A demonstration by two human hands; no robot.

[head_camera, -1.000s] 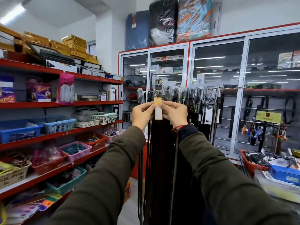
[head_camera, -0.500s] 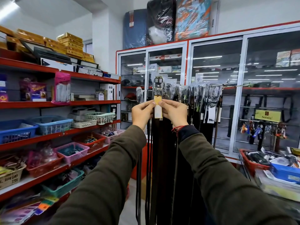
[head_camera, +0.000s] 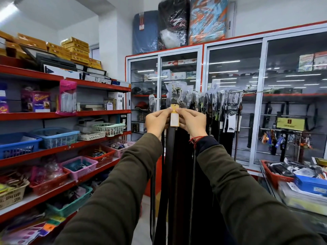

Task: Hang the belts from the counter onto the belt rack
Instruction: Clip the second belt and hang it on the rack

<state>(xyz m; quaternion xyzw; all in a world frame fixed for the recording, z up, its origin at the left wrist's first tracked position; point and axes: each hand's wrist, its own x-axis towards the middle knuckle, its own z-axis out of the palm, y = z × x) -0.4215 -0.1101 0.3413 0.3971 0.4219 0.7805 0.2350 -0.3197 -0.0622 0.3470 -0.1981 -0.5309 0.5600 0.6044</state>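
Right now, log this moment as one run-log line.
phase: hanging | left hand: pinching belt tag | right hand: pinching belt tag | belt: hanging straight down, buckle up at belt rack

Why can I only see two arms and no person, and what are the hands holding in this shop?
The camera sits on the person's head and looks forward, so you see only their arms. The left hand and the right hand pinch a dark belt just under its buckle, where a yellow and white tag sits. The belt hangs straight down. Behind it is the belt rack, full of other belts wrapped in plastic. Baskets fill the red shelves on the left.
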